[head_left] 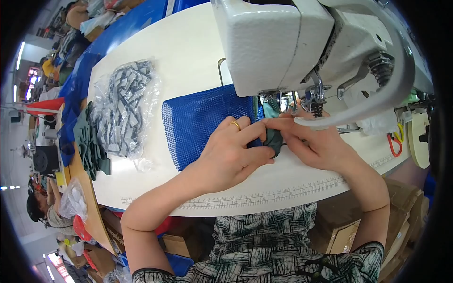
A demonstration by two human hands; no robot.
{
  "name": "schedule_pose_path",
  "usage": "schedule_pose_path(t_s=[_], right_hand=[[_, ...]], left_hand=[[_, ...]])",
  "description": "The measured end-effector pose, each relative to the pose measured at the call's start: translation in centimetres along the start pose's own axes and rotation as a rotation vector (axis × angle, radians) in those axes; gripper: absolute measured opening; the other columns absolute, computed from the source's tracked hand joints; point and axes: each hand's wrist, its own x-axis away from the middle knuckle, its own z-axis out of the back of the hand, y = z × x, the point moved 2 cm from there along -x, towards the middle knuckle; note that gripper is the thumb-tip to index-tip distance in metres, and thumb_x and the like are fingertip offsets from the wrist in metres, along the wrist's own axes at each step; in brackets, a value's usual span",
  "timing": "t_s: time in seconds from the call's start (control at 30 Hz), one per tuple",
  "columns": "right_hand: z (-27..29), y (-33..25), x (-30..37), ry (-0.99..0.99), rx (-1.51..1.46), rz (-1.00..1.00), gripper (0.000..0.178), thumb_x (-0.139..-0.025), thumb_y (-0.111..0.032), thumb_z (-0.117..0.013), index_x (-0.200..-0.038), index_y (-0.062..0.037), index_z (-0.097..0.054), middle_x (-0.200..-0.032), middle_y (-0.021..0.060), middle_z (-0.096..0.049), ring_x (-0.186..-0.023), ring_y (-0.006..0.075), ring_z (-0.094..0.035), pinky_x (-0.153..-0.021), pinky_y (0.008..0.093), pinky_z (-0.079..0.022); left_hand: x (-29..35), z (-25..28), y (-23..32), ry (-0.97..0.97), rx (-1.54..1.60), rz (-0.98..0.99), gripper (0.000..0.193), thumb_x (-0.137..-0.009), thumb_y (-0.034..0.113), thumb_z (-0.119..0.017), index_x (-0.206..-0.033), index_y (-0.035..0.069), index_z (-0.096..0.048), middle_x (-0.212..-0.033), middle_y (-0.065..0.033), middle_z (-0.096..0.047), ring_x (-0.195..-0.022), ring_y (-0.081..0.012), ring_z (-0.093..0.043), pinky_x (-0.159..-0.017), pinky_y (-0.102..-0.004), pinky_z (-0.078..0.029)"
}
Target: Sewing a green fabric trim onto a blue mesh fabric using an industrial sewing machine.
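White and bulky, the sewing machine (269,45) loomed nearest, its presser foot (285,100) over the work at hand. Blue mesh (200,118) lay flat on the counter (181,45), its right edge running under the machine head, where dark green cloth (272,137) met it. Joining these 2 materials looked partway along: they were already set together beside the foot, but how much of the seam was stitched could not be told. More green pieces (88,141) lay stacked at the left, and a clear bag (127,106) of small grey pieces sat nearby, so further work probably remained.

Both hands worked close together. The left hand (233,151) lay partly over the mesh, its thumb and fingertips drawn narrow on the green cloth's lower edge. The right hand (316,141) reached its index finger to the cloth, thumb bent below; whether it pinched anything could not be told.
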Motion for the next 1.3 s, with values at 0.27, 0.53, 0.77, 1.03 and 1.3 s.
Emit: schedule_pose_path(t_s=[0.27, 0.53, 0.77, 1.03, 1.3], right_hand=[[-0.5, 0.0, 0.2, 0.071, 0.081, -0.07, 0.028, -0.08, -0.005, -0.076, -0.106, -0.014, -0.075, -0.1, 0.0065, -0.074, -0.078, 0.0277, -0.065, -0.07, 0.0406, -0.055], [0.4, 1.3, 0.2, 0.175, -0.37, -0.524, 0.016, -0.082, -0.008, -0.082, -0.097, -0.0041, -0.078, -0.094, 0.0088, -0.078, -0.085, 0.017, -0.074, -0.077, 0.031, -0.057], [0.8, 1.8, 0.5, 0.112, -0.381, -0.605, 0.013, -0.087, 0.003, -0.076, -0.099, -0.0026, -0.073, -0.101, 0.0041, -0.078, -0.089, 0.0099, -0.07, -0.08, 0.0268, -0.057], [0.6, 2.1, 0.8, 0.123, -0.476, -0.649, 0.017, -0.086, 0.009, -0.073, -0.096, -0.0046, -0.067, -0.107, 0.0048, -0.074, -0.093, 0.0115, -0.067, -0.081, 0.0279, -0.055], [-1.0, 1.1, 1.4, 0.102, -0.273, -0.255, 0.018, -0.091, 0.009, -0.071, -0.099, -0.0073, -0.068, -0.112, 0.0045, -0.073, -0.108, 0.0183, -0.066, -0.095, 0.0342, -0.053]], left_hand=[[0.1, -0.4, 0.1, 0.261, 0.028, 0.072, 0.013, -0.083, 0.014, -0.087, -0.093, 0.011, -0.078, -0.089, 0.0009, -0.06, -0.076, -0.0189, -0.054, -0.072, -0.0355, -0.038], [0.4, -0.4, -0.2, 0.262, 0.029, 0.049, 0.023, -0.076, 0.012, -0.091, -0.096, 0.011, -0.081, -0.095, -0.0008, -0.067, -0.083, -0.0185, -0.061, -0.074, -0.0333, -0.04], [0.3, -0.4, -0.4, 0.288, 0.079, 0.01, 0.017, -0.079, 0.01, -0.089, -0.092, 0.01, -0.077, -0.098, -0.0011, -0.068, -0.085, -0.0203, -0.06, -0.075, -0.0345, -0.041], [0.2, -0.3, -0.1, 0.187, 0.071, 0.146, 0.008, -0.093, 0.015, -0.077, -0.096, 0.009, -0.073, -0.092, -0.004, -0.067, -0.083, -0.0241, -0.06, -0.075, -0.0368, -0.043], [-2.7, 0.9, -0.5, 0.143, 0.188, 0.664, 0.018, -0.099, 0.013, -0.073, -0.101, -0.004, -0.079, -0.067, -0.0154, -0.065, -0.055, -0.0243, -0.056, -0.057, -0.0375, -0.046]])
